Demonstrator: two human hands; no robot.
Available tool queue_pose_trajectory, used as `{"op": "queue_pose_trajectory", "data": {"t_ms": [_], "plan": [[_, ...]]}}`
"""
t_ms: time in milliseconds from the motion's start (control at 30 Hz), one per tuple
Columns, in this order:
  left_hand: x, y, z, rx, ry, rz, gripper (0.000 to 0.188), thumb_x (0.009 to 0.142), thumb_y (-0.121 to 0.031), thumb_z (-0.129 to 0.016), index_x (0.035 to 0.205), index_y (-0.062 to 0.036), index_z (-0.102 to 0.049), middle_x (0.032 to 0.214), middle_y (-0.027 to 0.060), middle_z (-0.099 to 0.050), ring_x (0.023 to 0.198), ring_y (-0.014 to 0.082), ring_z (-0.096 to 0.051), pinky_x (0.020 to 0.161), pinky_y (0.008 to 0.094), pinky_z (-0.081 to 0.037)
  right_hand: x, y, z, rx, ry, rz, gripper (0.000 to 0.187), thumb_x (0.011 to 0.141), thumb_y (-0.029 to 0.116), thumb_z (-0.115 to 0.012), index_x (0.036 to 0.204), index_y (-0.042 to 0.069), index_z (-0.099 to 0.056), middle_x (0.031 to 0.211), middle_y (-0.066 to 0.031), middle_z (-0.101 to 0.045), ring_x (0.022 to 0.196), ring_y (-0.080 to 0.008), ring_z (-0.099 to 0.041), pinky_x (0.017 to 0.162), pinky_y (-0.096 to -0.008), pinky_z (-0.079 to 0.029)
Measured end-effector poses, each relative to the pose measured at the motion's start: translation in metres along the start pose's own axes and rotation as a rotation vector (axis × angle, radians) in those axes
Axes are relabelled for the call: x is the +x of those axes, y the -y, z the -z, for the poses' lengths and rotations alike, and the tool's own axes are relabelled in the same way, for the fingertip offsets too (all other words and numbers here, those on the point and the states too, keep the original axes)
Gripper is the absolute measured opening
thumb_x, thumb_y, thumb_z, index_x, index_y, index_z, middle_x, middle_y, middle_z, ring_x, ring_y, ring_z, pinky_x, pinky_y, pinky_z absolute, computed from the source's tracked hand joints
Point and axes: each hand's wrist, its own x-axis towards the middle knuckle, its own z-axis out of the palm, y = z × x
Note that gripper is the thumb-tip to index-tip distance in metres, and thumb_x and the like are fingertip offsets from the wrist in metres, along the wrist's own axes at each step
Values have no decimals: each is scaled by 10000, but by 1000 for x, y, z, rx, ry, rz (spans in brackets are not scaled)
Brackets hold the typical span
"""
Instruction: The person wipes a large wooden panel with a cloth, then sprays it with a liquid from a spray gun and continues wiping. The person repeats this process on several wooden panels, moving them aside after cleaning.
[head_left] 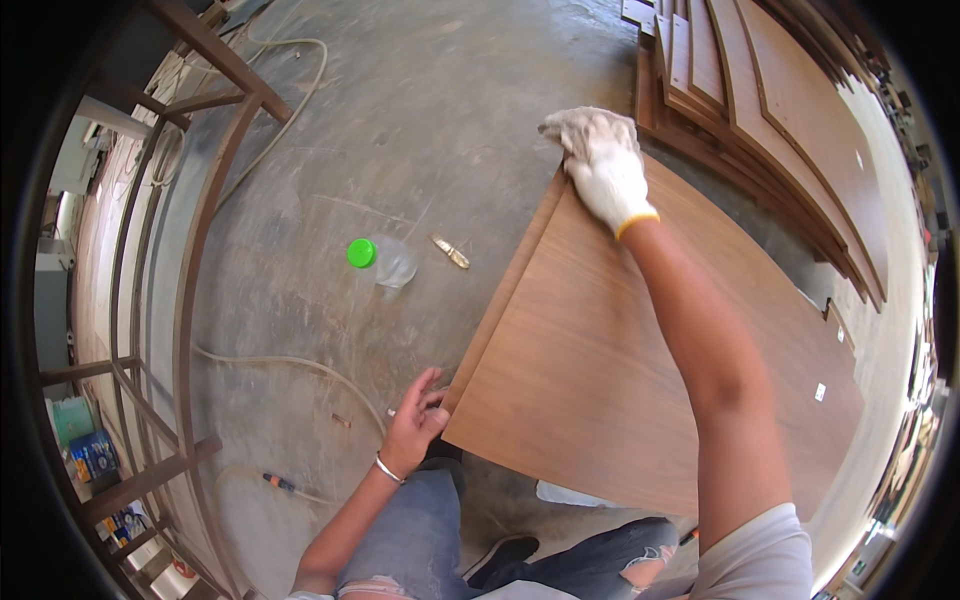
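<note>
A brown wood-grain board (590, 360) lies tilted before me, with a narrow strip of edge along its left side. My left hand (412, 428), bare and with a bracelet at the wrist, holds the board's near left corner, thumb at the edge and fingers partly curled. In a white knitted glove, my right hand (610, 185) presses a greyish rag (590, 124) on the far left corner; its fingers are mostly hidden by the cloth. On the floor left of the board are a clear plastic jar with a green lid (362, 253) and a small metallic utility knife (450, 251).
Several brown boards (770, 120) are stacked at the far right. A brown metal frame (188, 290) stands along the left. A pale hose (290, 360) crosses the concrete floor. A blue box (95, 455) sits beyond the frame.
</note>
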Motion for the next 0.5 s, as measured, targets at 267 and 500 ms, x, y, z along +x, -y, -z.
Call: {"op": "queue_pose_trajectory", "data": {"t_ms": [267, 500], "plan": [[-10, 20, 3, 75, 146, 131, 897, 930, -236, -799, 1592, 37, -260, 1511, 154, -503, 1389, 220, -499, 1154, 380, -410, -96, 76, 26, 230, 203, 669, 311, 819, 129, -691, 1128, 140, -722, 1200, -125, -653, 1193, -347, -586, 1043, -523, -448], [-8, 3, 8, 23, 276, 76, 959, 888, -277, -840, 1607, 2, -271, 1558, 158, -459, 1422, 219, -463, 1169, 389, -392, -111, 99, 2, 38, 71, 443, 385, 783, 126, -657, 1157, 54, -705, 1140, -161, -660, 1146, -380, -569, 1070, -536, -431]]}}
